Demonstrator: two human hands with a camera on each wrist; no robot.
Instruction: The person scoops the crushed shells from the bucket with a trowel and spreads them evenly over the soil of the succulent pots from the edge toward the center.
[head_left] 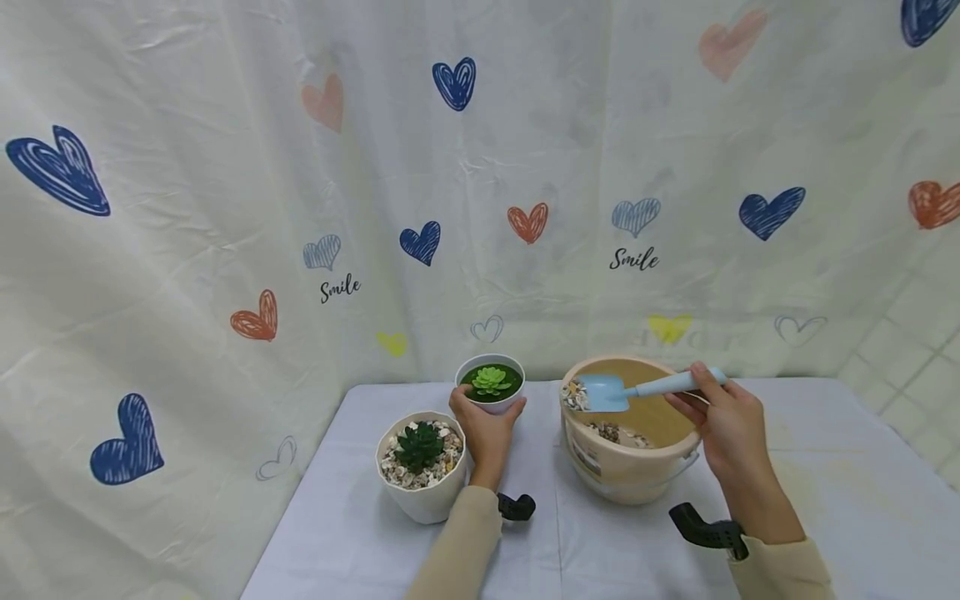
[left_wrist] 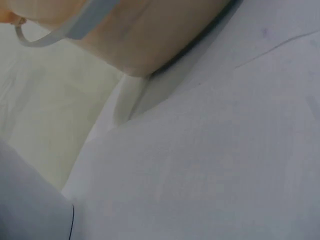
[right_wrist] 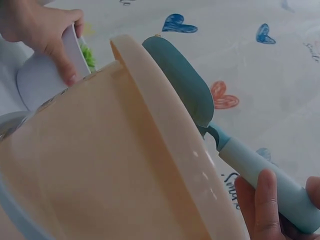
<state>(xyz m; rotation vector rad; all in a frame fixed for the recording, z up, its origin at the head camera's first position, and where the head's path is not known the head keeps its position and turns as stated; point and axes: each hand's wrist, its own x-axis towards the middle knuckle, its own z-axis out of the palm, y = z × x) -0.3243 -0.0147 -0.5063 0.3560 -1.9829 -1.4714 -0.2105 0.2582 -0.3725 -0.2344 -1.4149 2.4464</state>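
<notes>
My left hand (head_left: 486, 433) grips a small white pot (head_left: 495, 407), thumb on one side and fingers on the other. Inside it sits a light green succulent (head_left: 491, 381) on a dark green surface. In my right hand (head_left: 729, 421) is the handle of a light blue trowel (head_left: 606, 393), held level over the beige bucket (head_left: 626, 475). Pebbles (head_left: 576, 395) lie at the trowel's tip. More pebbles show on the bucket's floor. The right wrist view shows the trowel (right_wrist: 182, 82) from below, above the bucket's rim (right_wrist: 165, 105).
Left of the white pot stands a larger cream pot (head_left: 423, 504) with a dark green succulent (head_left: 419, 447) among pebbles. A white cloth (head_left: 525, 550) covers the table. Behind it hangs a curtain (head_left: 555, 125) with printed hearts.
</notes>
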